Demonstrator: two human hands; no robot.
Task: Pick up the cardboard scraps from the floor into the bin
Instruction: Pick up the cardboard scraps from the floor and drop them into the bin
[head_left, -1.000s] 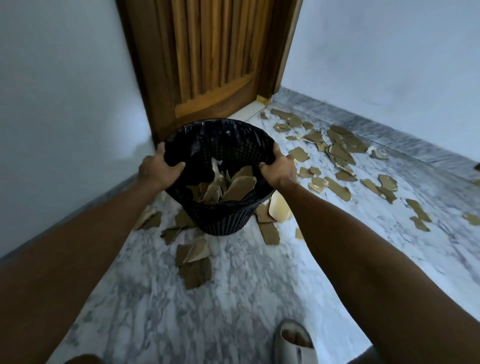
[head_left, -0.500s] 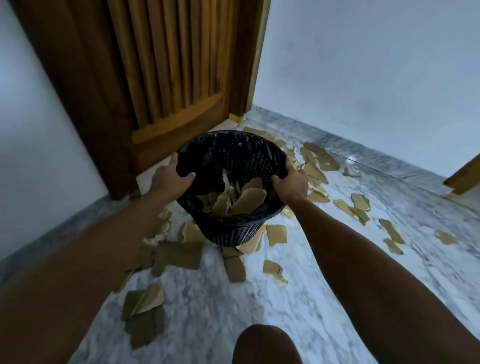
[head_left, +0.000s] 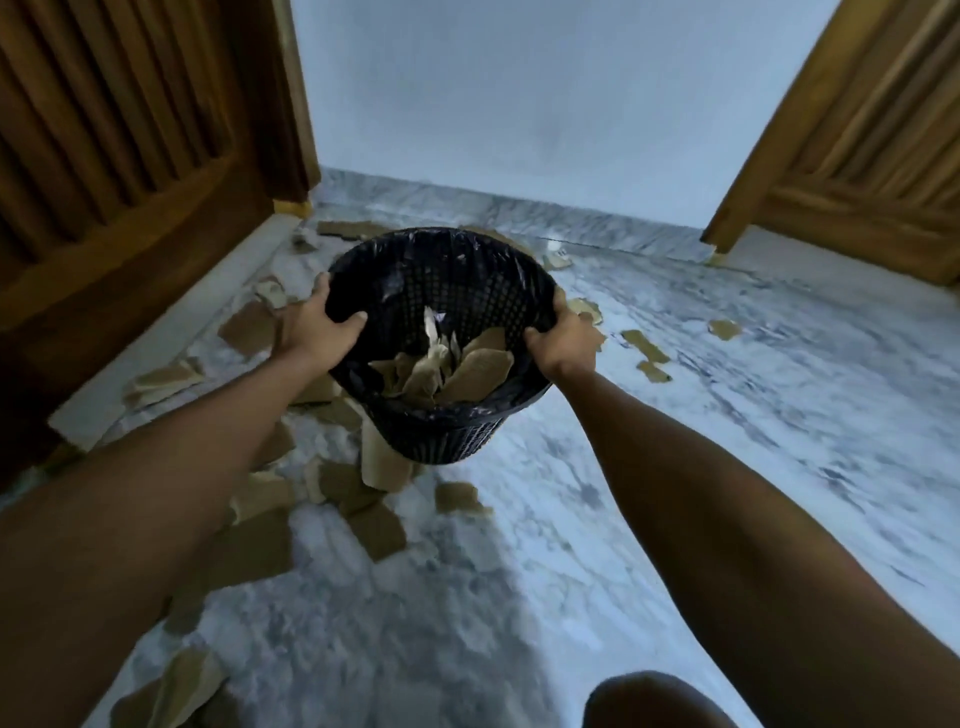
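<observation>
I hold the bin (head_left: 457, 291) between my hands: left hand (head_left: 314, 325) clamped on its left rim, right hand (head_left: 563, 338) on its right rim. Cardboard scraps (head_left: 452, 366) lie inside; more scraps (head_left: 363, 499) litter the floor (head_left: 675, 467) beneath.

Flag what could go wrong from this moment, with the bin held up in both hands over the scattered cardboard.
1. The bin tips toward the camera while the left hand and right hand grip its rim; the scraps inside might slide out.
2. Loose floor scraps lie underfoot on the smooth marble floor; stepping on one could cause a slip.
</observation>
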